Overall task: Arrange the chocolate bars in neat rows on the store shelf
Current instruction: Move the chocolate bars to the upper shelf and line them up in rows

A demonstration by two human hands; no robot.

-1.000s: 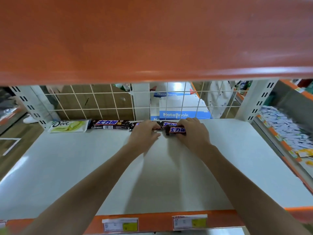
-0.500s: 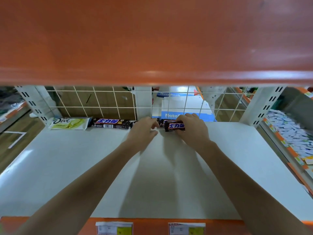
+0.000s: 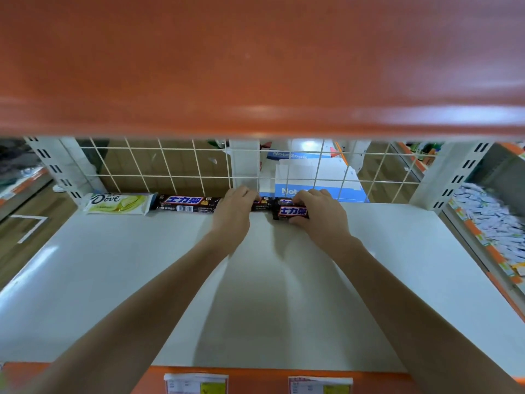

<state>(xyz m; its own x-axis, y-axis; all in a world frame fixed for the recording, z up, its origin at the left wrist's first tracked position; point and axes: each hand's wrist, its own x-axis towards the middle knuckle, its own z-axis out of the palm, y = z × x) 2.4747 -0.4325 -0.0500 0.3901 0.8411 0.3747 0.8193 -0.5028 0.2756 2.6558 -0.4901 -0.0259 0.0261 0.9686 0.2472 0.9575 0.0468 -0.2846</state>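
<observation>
shelf (image 3: 142, 280): white, row forming along back mesh | row: Dove bar (image 3: 118, 202), Snickers bar (image 3: 187, 203), second bar (image 3: 262, 203), long axes left-right | right hand (image 3: 318, 216) curled round loose bar (image 3: 292, 211), just right of row end | left hand (image 3: 234, 210) covers second bar, probably pressing; grip unclear

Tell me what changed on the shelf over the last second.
Very little. The right hand still grips the dark bar at the row's right end, now sitting slightly nearer the wire grid. The left hand stays on the neighbouring bar. The Dove bar and the first dark bar have not moved.
</observation>
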